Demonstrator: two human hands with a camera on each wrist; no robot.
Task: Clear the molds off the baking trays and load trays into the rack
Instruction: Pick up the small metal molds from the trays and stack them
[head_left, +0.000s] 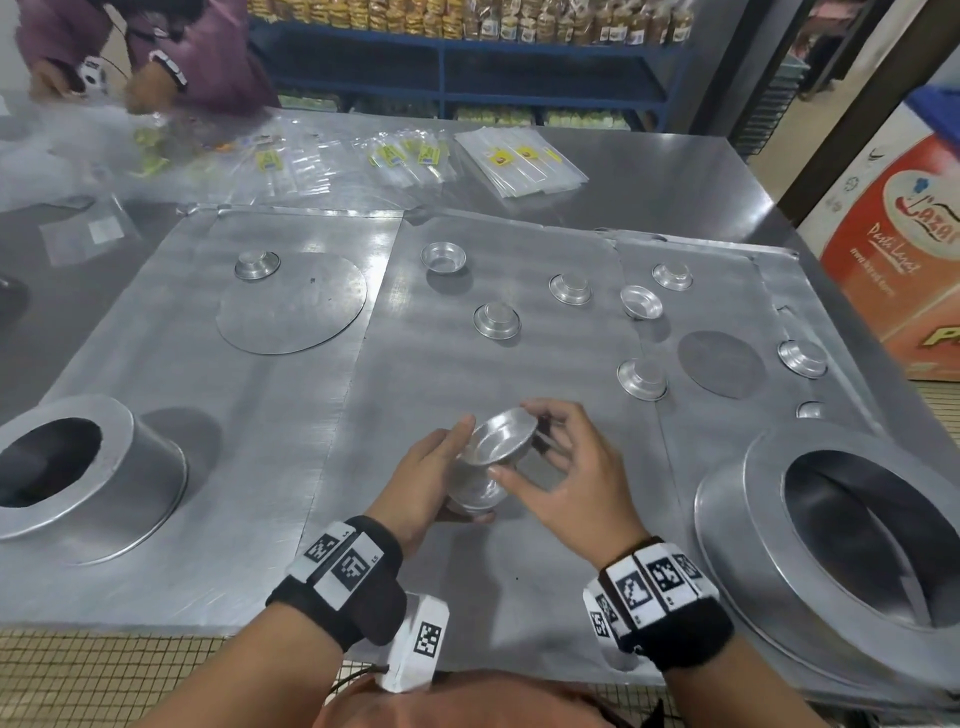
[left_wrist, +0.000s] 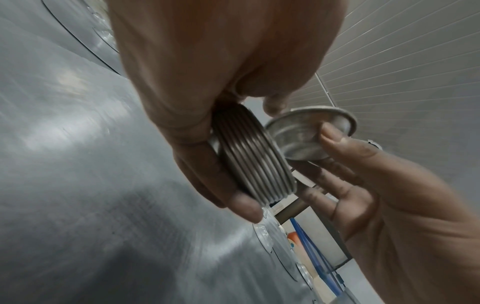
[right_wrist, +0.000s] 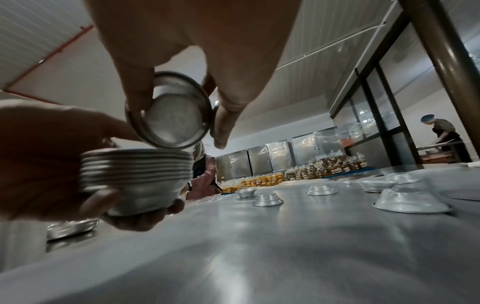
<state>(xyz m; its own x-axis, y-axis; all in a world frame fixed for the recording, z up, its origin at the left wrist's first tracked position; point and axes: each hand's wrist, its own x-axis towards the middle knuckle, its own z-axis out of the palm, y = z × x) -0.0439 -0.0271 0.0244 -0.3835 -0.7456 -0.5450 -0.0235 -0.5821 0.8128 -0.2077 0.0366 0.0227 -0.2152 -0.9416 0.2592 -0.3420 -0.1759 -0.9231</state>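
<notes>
Gripping nested molds (head_left: 475, 493) mostly hidden, left hand (head_left: 426, 478); right hand (head_left: 566, 467) pinches a tilted mold (head_left: 504, 436).

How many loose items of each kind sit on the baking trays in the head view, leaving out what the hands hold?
Small cup molds: 9 (one partly hidden)
Large round molds: 2
Flat round discs: 2
Total: 13

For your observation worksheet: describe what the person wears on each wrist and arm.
The left wrist and right wrist each carry a black fabric band ringed with white blocks printed with black square code markers. A white marker box hangs below the left band. The forearms are bare, and no gloves are worn.
</notes>
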